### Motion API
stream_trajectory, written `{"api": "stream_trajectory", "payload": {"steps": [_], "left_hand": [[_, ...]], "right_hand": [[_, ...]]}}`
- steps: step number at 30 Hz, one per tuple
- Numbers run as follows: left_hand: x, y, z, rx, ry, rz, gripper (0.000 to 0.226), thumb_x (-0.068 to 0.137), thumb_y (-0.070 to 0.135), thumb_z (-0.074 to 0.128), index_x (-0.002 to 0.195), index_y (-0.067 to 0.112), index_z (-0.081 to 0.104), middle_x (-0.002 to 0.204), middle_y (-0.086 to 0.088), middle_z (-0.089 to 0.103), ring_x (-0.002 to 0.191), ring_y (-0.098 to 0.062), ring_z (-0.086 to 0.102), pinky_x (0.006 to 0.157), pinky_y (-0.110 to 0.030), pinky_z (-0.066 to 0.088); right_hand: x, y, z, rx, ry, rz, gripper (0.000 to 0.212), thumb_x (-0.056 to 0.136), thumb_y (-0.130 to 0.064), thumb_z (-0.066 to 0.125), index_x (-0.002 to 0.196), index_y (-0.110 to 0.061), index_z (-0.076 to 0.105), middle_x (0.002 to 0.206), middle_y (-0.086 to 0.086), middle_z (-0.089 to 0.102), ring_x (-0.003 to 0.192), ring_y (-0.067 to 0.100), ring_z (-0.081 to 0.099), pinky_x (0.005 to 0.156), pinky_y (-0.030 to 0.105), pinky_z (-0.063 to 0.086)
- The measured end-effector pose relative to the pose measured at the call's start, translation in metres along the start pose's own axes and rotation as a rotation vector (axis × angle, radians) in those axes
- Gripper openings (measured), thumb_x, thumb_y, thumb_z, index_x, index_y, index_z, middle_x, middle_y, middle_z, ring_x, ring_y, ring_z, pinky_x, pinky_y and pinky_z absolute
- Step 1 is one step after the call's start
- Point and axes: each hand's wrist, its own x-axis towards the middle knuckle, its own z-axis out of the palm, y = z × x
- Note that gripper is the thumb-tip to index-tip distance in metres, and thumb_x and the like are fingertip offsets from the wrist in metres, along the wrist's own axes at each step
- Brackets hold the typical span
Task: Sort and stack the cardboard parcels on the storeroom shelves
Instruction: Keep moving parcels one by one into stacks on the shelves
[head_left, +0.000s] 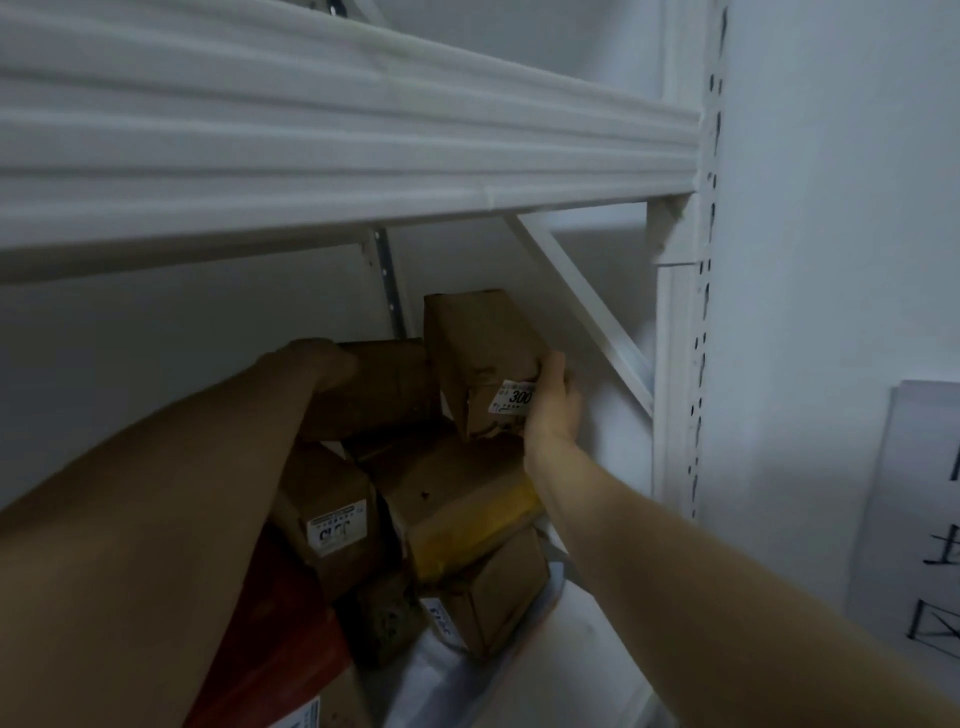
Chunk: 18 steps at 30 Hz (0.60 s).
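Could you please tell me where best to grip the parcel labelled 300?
Probably its near lower end, from the right: the parcel leans tilted atop the pile, its right face free where the right hand holds it, while a darker parcel in the left hand crowds its left.

1. White metal shelf (587, 670); slotted upright (675, 389) at right, beam (363, 171) overhead.
2. Directly on shelf: labelled brown parcel (493, 597), darker parcel (382, 621) beside it, more piled above.
3. Red wrapping (280, 623) at left, partly hidden.
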Motion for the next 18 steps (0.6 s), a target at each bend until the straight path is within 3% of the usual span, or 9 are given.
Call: {"api": "stream_trajectory", "payload": {"steps": [4, 8, 13, 15, 16, 18], "left_hand": [[0.026, -0.022, 0.006, -0.098, 0.098, -0.083, 0.061, 0.097, 0.037, 0.044, 0.147, 0.003, 0.031, 0.146, -0.018, 0.037, 0.130, -0.035, 0.040, 0.109, -0.040, 0.034], [0.022, -0.013, 0.008, -0.217, -0.047, -0.093, 0.055, 0.104, 0.027, 0.033, 0.150, 0.003, 0.015, 0.154, -0.018, 0.022, 0.138, -0.033, 0.029, 0.114, -0.038, 0.024], [0.023, -0.005, 0.014, -0.387, -0.009, -0.056, 0.056, 0.099, 0.038, 0.041, 0.143, 0.003, 0.036, 0.148, -0.014, 0.038, 0.134, -0.036, 0.039, 0.111, -0.047, 0.033], [0.018, 0.001, 0.015, -0.424, -0.023, -0.109, 0.068, 0.095, 0.043, 0.046, 0.146, 0.001, 0.031, 0.149, -0.018, 0.035, 0.132, -0.038, 0.040, 0.107, -0.050, 0.037], [0.014, 0.004, 0.016, -0.423, -0.043, -0.105, 0.066, 0.096, 0.040, 0.047, 0.146, 0.000, 0.030, 0.147, -0.020, 0.036, 0.125, -0.039, 0.047, 0.099, -0.048, 0.045], [0.003, 0.010, 0.016, -0.432, -0.149, -0.101, 0.055, 0.099, 0.030, 0.049, 0.141, -0.004, 0.038, 0.137, -0.023, 0.048, 0.089, -0.035, 0.060, 0.062, -0.037, 0.054]], "right_hand": [[0.002, -0.002, 0.005, -0.007, 0.014, -0.006, 0.023, 0.094, -0.043, 0.038, 0.086, -0.026, 0.050, 0.089, 0.005, 0.060, 0.083, 0.021, 0.059, 0.073, 0.037, 0.047], [0.004, -0.002, 0.008, -0.023, 0.047, 0.003, 0.026, 0.093, -0.046, 0.039, 0.091, -0.024, 0.052, 0.093, 0.008, 0.062, 0.086, 0.023, 0.060, 0.079, 0.041, 0.050], [0.004, -0.001, 0.008, -0.069, 0.064, 0.008, 0.032, 0.094, -0.046, 0.038, 0.100, -0.019, 0.053, 0.094, 0.007, 0.062, 0.084, 0.020, 0.059, 0.069, 0.032, 0.044], [0.003, -0.001, 0.008, -0.078, 0.054, 0.020, 0.032, 0.095, -0.046, 0.038, 0.100, -0.019, 0.053, 0.094, 0.007, 0.062, 0.082, 0.019, 0.058, 0.068, 0.031, 0.043], [0.001, -0.002, 0.009, -0.071, 0.055, 0.027, 0.032, 0.094, -0.046, 0.038, 0.100, -0.019, 0.053, 0.096, 0.008, 0.062, 0.083, 0.020, 0.059, 0.067, 0.031, 0.043], [-0.002, -0.003, 0.009, -0.068, 0.052, 0.037, 0.033, 0.094, -0.047, 0.040, 0.105, -0.019, 0.054, 0.101, 0.009, 0.063, 0.087, 0.021, 0.060, 0.071, 0.033, 0.045]]}}
